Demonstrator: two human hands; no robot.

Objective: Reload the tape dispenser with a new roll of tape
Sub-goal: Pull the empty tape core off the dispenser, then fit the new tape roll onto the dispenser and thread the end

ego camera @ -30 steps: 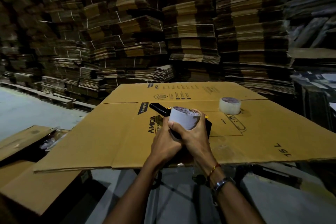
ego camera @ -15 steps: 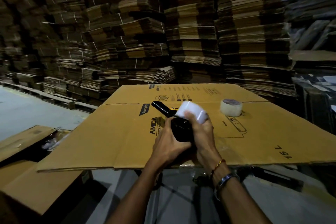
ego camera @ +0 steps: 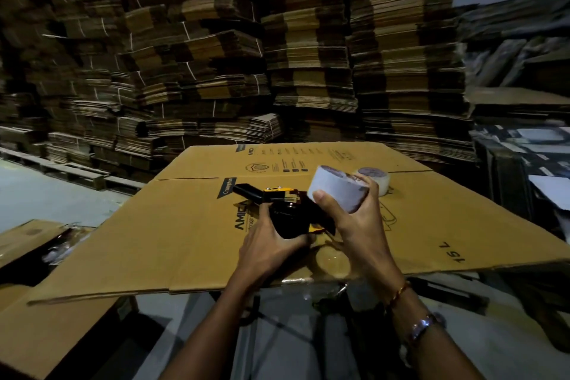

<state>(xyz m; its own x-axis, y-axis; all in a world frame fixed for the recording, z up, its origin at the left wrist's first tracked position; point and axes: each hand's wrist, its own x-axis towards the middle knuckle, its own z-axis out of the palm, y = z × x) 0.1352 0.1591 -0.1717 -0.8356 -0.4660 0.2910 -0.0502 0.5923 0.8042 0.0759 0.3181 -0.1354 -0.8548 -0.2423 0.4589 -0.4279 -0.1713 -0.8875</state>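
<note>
- Steadying tape dispenser on flattened carton: left hand clasped round its body.
- Right hand grasping new roll, raised just beside dispenser, presumably for loading.
- Second roll lying behind, untouched.

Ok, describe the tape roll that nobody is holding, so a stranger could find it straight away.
Start at the big flattened cardboard sheet that serves as the work surface. The spare tape roll lies flat on its far right part, just beyond the right hand. Unlike the white roll gripped in that hand, it rests on the cardboard, untouched.
</note>
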